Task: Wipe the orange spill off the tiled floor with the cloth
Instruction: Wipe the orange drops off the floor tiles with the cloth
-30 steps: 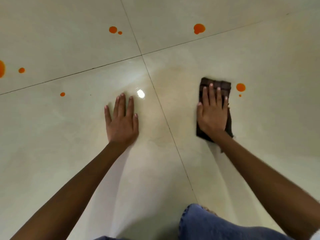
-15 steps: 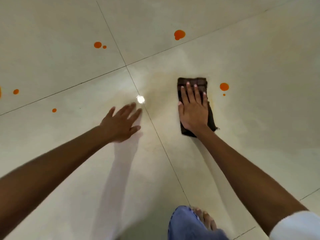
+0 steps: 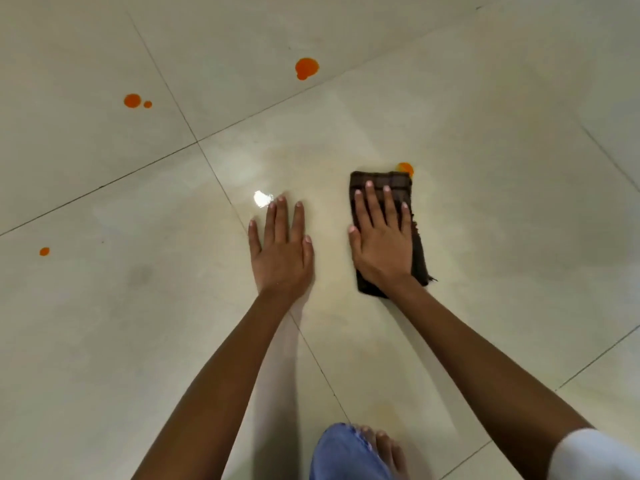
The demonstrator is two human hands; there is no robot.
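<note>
**Cloth (image 3: 417,247) flat under right hand (image 3: 381,244), orange drop (image 3: 405,168) at its far corner**

Both arms reach forward and down from the bottom of the view, nearly straight, with the palms facing the floor (image 3: 519,209). The right hand lies flat on the dark brown folded cloth. Its fingers are straight and slightly spread, pointing away from the body, and the thumb stretches out to the left over the cloth's edge. Nothing is curled or pinched: the hand presses the cloth against the tile with an open palm. The cloth shows past the fingertips and along the hand's right side, where a frayed edge sticks out.

The orange drop touches the cloth's far right corner and is partly covered by it.

The left hand (image 3: 282,251) rests flat on bare tile just beside the right, also with straight, loosely spread fingers, and holds nothing. It lies just right of a grout line, and a bright glare spot (image 3: 263,198) sits just beyond its fingertips.

More of the spill lies well apart from the cloth:
- a larger splash (image 3: 306,68) on the far tile
- a pair of drops (image 3: 132,100) to the far left
- a small spot (image 3: 44,251) near the left edge

The tile around the hands has a faint yellowish film.

At the bottom are a knee in blue denim (image 3: 343,455), a bare foot (image 3: 388,452) and a white sleeve (image 3: 595,455).
</note>
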